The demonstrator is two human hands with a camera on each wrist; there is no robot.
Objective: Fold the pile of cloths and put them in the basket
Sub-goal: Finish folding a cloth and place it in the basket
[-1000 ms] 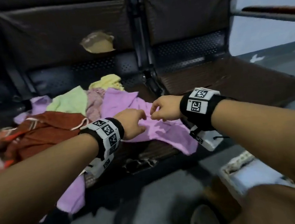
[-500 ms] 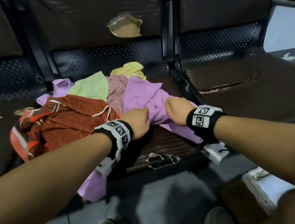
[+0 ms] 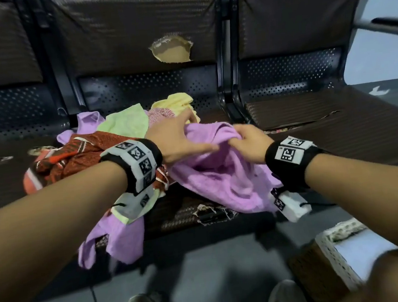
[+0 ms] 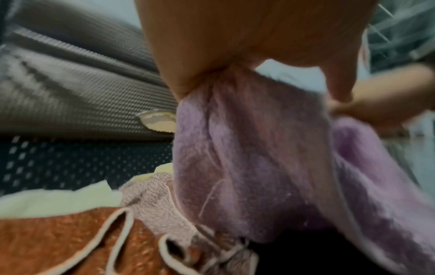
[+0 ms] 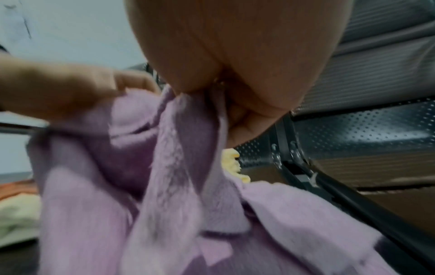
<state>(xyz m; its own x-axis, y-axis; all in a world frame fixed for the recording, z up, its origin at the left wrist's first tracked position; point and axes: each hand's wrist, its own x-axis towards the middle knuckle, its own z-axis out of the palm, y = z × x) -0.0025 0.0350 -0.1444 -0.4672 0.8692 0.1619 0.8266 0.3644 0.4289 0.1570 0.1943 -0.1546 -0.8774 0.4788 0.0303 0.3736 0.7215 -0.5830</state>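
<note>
since half a second ago both hands have lifted off the seat, and the purple cloth [image 3: 222,173] now hangs bunched between them instead of lying flat on the cushion. the left hand [image 3: 176,138] has slid further forward over the cloth's top edge.

much is hard to read. both wrist views are smeared by motion, and the palms fill their upper halves, so the fingertips of either hand are mostly hidden behind fabric. in the left wrist view the left hand [image 4: 247,46] pinches a gathered fold of the purple cloth [image 4: 247,158] tightly under the palm; in the right wrist view the right hand [image 5: 235,65] closes its fingers round another fold of the purple cloth [image 5: 164,186] in a narrow grip. in the head view the right hand [image 3: 249,142] has its fingers curled into the fabric. the basket [image 3: 329,257] is cut off by the right forearm at the lower right, on the floor, and only its pale woven rim and brown side show.

the purple cloth is soft, fuzzy, crumpled and unfolded, held just above the front of the middle bench seat [image 3: 180,212]. behind it lies the rest of the pile: a rust-red patterned cloth [image 3: 69,158], a light green cloth [image 3: 125,122], a yellow cloth [image 3: 175,101], and another purple piece [image 3: 118,237] drooping over the seat's edge.
</note>
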